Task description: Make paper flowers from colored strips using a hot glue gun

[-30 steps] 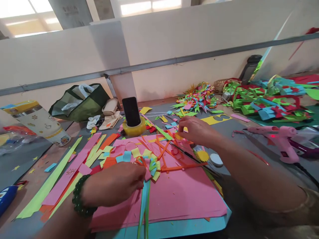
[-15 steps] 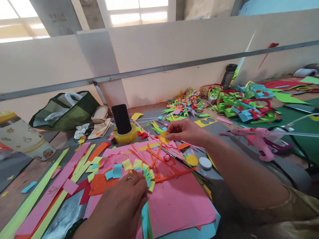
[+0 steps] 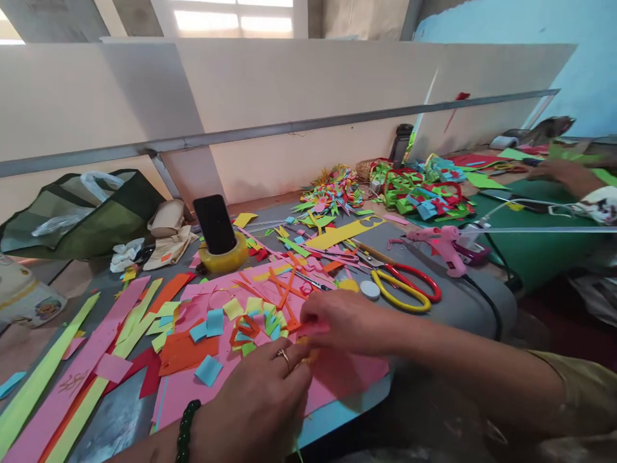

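Note:
Over the pink paper sheets (image 3: 337, 379), my left hand (image 3: 272, 386) and my right hand (image 3: 342, 325) meet at the fingertips. A small yellow paper piece (image 3: 311, 354) shows between them, with my right fingers pinched at it. My left fingers are pressed together at the same spot, and what they grip is hidden. Just behind my left hand sits a round of curled paper strips (image 3: 260, 325) in orange, green, blue and yellow. Orange paper (image 3: 186, 354) and loose blue squares (image 3: 208, 370) lie to its left.
Yellow-handled scissors (image 3: 405, 299) and red-handled ones lie right of the sheets. A pink glue gun (image 3: 443, 247) stands farther right. A phone (image 3: 214, 225) leans in a tape roll (image 3: 224, 257). Another person's hand (image 3: 559, 173) is at the far right.
My right hand has come down and toward me to meet my left hand, which has moved right, off the curled strips. The view has turned right; another person's hand and the scissors now show.

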The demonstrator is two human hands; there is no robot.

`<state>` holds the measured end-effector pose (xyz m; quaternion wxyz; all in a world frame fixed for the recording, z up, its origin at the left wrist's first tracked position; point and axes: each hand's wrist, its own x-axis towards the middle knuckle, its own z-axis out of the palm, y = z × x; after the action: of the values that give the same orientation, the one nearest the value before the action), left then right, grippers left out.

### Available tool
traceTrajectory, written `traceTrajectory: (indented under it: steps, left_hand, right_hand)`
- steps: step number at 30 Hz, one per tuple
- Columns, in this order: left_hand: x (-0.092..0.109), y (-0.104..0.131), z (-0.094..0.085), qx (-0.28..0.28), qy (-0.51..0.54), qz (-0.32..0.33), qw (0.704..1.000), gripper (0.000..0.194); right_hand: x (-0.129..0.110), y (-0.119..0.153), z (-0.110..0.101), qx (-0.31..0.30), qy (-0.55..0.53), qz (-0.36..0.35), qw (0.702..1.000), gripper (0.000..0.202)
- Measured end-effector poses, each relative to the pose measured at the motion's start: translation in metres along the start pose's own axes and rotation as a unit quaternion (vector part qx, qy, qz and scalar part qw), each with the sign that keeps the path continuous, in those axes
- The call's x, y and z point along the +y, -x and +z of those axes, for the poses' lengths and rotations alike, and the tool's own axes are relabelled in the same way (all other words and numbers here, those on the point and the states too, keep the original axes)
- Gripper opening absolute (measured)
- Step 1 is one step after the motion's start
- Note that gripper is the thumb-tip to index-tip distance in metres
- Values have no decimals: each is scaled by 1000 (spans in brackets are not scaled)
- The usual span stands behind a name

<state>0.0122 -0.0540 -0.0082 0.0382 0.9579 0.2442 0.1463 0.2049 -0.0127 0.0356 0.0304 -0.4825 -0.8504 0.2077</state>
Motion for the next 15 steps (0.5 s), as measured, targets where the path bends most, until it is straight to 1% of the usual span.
traceTrajectory:
  steps: [1, 3, 4, 6, 7, 8, 9, 11, 12, 13, 15]
  left_hand:
    - [0, 1, 0, -4, 8, -3, 1000, 15]
    - [1, 3, -2, -38, 35, -14, 999, 16]
    - [1, 4, -5, -58, 48, -26, 997, 16]
    - [1, 5, -9, -84, 67, -52, 993, 16]
    - [1, 5, -9, -88, 75, -60, 991, 16]
    - [1, 5, -9, -88, 81, -65, 991, 16]
    - [0, 5, -8, -86, 88, -69, 990, 17]
    - [-1, 4, -4, -77, 96, -76, 990, 20]
    - [-1, 3, -2, -72, 97, -76, 990, 22]
    - [-2, 1, 0, -65, 96, -73, 991, 23]
    - [-3, -2, 4, -53, 93, -60, 992, 23]
  right_hand:
    - [5, 6, 0, 47, -12, 4, 999, 24]
    - [15, 20, -4, 134, -55, 19, 989, 22]
    - [21, 28, -6, 169, -78, 34, 982, 21]
    - [37, 47, -9, 224, -103, 79, 966, 26]
    - [46, 57, -10, 254, -102, 113, 955, 30]
    - [57, 67, -10, 287, -90, 157, 941, 33]
    - [70, 77, -10, 326, -66, 211, 919, 37]
    - [97, 97, -9, 387, -1, 334, 860, 43]
    - [112, 107, -8, 400, 35, 382, 832, 45]
    - [125, 115, -6, 401, 69, 417, 813, 50]
    - [150, 126, -4, 390, 112, 450, 796, 62]
